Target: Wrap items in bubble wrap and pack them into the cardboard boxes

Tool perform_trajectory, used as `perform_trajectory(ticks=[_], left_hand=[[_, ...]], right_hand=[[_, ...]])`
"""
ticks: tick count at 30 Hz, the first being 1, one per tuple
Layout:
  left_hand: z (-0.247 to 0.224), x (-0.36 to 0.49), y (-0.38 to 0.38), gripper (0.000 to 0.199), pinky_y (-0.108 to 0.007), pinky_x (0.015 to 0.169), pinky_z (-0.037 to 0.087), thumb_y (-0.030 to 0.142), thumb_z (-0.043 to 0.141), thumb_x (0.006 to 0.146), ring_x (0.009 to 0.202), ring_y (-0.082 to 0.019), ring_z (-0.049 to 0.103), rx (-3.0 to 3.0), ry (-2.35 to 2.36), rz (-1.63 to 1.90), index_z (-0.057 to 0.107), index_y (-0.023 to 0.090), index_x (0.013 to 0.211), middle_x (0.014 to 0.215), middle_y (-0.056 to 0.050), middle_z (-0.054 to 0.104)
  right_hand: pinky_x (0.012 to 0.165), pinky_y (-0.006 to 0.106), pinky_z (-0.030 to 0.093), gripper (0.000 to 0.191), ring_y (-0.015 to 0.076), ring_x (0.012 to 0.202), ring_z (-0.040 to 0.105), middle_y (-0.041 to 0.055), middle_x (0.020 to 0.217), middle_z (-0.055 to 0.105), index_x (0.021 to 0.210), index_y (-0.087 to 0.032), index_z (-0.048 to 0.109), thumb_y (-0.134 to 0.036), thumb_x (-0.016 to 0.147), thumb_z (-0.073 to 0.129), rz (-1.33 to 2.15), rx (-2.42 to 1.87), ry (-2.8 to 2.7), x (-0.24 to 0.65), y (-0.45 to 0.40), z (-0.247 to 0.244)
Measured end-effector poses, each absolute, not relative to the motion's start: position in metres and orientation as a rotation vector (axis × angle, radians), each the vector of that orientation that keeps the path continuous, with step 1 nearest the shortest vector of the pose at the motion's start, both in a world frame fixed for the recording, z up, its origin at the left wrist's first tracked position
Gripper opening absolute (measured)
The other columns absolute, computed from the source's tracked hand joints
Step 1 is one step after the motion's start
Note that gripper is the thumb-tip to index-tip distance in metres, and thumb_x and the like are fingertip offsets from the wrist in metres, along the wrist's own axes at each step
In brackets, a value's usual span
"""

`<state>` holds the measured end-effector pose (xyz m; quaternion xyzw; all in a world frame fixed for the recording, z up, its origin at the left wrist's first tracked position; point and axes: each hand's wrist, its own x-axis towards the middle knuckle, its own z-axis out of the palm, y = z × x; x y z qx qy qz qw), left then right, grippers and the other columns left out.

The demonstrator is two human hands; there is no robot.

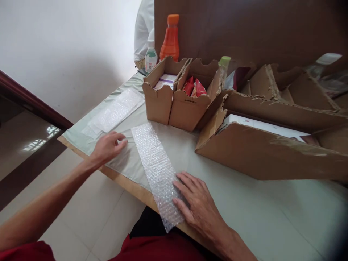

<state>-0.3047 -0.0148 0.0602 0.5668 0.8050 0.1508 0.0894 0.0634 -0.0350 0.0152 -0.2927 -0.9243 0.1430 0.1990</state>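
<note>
A long strip of bubble wrap [156, 163] lies slantwise on the table, its near end hanging slightly past the front edge. My right hand [197, 199] rests with fingers spread, the fingertips touching the strip's right side near that end. Left of the strip, my left hand [110, 145] hovers just over the cloth with fingers loosely curved and apart, nothing in them. Beyond it, more bubble wrap pieces [116, 108] lie in a flat pile at the far left.
Cardboard bins [159, 105] stand along the back, some with red packets [198, 88] inside. A wide cardboard tray [272, 152] holds a white flat box [266, 127]. Behind are an orange bottle [170, 40] and a clear bottle [151, 59]. A person's white sleeve [144, 32] shows behind.
</note>
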Motion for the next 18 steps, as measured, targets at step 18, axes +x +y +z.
perform_trajectory(ticks=[18], left_hand=[[0.075, -0.17, 0.013, 0.008, -0.028, 0.063, 0.042, 0.029, 0.056, 0.079, 0.063, -0.017, 0.057, 1.837, 2.068, 0.779, 0.06, 0.022, 0.08, 0.068, 0.002, 0.064]], right_hand=[[0.096, 0.047, 0.05, 0.017, 0.0275, 0.111, 0.064, 0.0137, 0.128, 0.067, 0.112, -0.02, 0.063, -0.017, 0.097, 0.056, 0.416, -1.005, -2.141, 0.086, -0.117, 0.012]])
